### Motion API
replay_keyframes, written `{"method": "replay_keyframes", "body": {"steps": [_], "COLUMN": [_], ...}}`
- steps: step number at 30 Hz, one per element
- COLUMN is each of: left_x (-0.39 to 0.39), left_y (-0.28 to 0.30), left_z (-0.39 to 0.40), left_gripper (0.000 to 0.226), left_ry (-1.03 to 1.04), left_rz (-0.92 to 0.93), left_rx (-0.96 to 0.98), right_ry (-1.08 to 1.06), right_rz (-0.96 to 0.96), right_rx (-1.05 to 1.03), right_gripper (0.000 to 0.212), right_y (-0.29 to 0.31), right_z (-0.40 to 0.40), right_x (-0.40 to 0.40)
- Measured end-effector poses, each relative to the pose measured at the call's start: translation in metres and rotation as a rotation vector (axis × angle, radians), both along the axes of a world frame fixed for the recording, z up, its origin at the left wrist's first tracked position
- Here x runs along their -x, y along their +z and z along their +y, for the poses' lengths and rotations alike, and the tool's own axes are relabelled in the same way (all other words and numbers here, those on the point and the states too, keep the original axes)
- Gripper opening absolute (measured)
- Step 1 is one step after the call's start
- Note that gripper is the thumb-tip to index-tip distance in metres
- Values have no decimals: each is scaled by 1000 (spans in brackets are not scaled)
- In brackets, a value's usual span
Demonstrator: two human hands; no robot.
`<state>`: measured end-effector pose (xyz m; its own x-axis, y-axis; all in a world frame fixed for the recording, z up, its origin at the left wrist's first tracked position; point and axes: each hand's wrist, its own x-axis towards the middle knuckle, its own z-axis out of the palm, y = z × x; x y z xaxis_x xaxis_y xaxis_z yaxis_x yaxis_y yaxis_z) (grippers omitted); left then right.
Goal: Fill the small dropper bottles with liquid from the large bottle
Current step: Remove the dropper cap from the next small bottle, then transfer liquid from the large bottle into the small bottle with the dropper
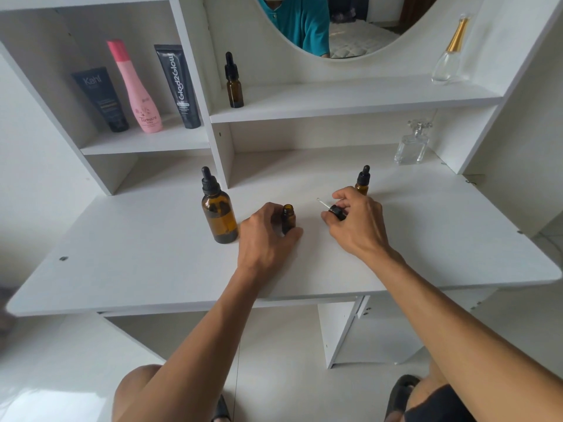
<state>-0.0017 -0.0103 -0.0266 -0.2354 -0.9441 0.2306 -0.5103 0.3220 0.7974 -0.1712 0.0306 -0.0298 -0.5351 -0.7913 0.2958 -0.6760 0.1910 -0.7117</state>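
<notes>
On desk | left hand (268, 236) grips upright uncapped bottle (288, 219) | right hand (359, 222) pinches dropper (330, 208), tip up-left

Your right hand (355, 220) hides most of the capped small bottle (363, 180) behind it; the pink bottle (138, 95) label's too small to read.

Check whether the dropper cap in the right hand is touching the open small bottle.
Apart. The head view shows bare desk between the dropper cap in the right hand and the open small bottle held by the left hand.
</notes>
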Motion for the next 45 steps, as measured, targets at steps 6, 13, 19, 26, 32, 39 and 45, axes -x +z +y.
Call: {"method": "replay_keyframes", "body": {"steps": [6,13,19,26,32,39,45], "left_x": [-2,-15,-34,-68,-80,-70,-67], "left_y": [1,3,1,12,10,13,12], "left_z": [1,11,33,31,1,-6,-7], "left_gripper": [36,72,44,34,72,45,43], "left_ry": [0,5,56,397,303,180,189], "left_rz": [-14,-25,32,224,213,263,278], "left_rx": [-2,-41,92,336,98,24,15], "right_ry": [10,27,64,111,314,472,445], "right_rz": [-28,-15,-18,103,87,14,-33], "right_rx": [-27,-64,-36,215,224,76,78], "right_gripper": [51,67,77,50,36,45,25], "right_y": [0,3,13,42,78,97,93], "right_z": [3,12,21,17,-9,-41,-54], "right_x": [1,-1,-8,-39,-86,-130,-138]}}
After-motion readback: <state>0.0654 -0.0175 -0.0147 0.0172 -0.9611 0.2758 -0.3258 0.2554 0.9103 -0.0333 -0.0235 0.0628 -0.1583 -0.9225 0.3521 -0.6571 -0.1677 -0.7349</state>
